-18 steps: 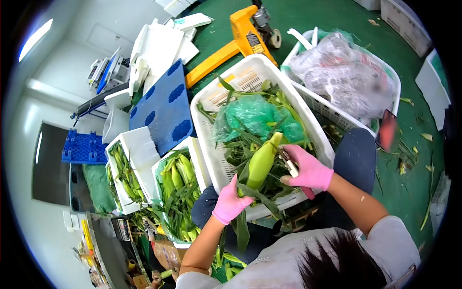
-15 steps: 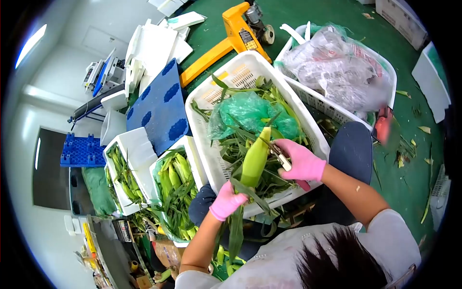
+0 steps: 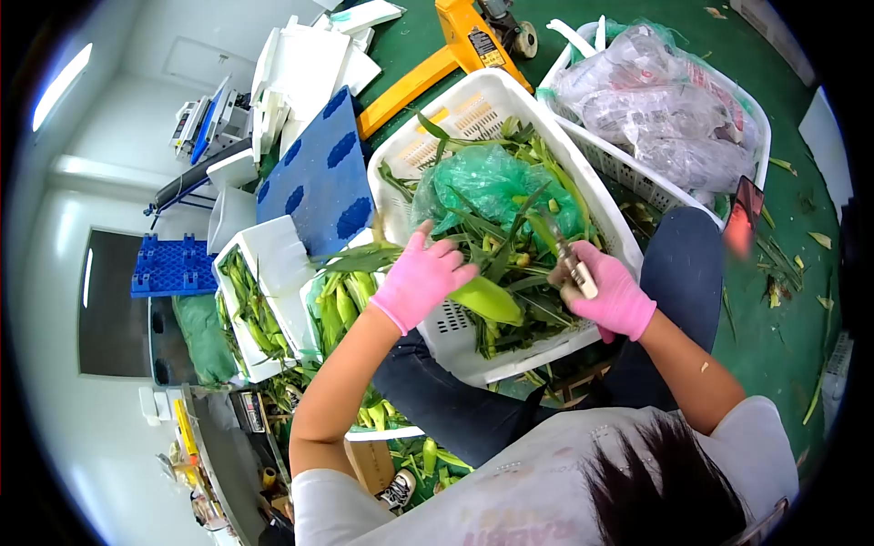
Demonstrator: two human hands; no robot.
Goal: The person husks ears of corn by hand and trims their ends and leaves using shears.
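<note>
My left hand point(image 3: 421, 278), in a pink glove, is over an ear of corn point(image 3: 492, 301) in green husk at the near left of the white basket. The ear's rounded end points right, and long leaves trail left from under the glove. Some fingers look raised, and the grip underneath is partly hidden. My right hand point(image 3: 612, 293), also pink-gloved, is closed around a small silver-handled knife point(image 3: 577, 271) pointing up and away; its blade is hard to make out. Beneath both hands the white basket point(image 3: 628, 244) holds loose husks and leaves point(image 3: 496, 232) and a green plastic bag point(image 3: 510, 182).
A foam box point(image 3: 314, 300) of corn stands left of the basket, with another foam box point(image 3: 282, 241) beyond it. At the right is a white crate point(image 3: 628, 173) of clear plastic bags. A yellow pallet jack point(image 3: 410, 89) and blue pallet point(image 3: 314, 187) lie ahead.
My left hand has moved up and left, and the ear has swung from upright to lying slantwise. My right hand has drawn away from the ear, keeping the knife. The view has shifted slightly.
</note>
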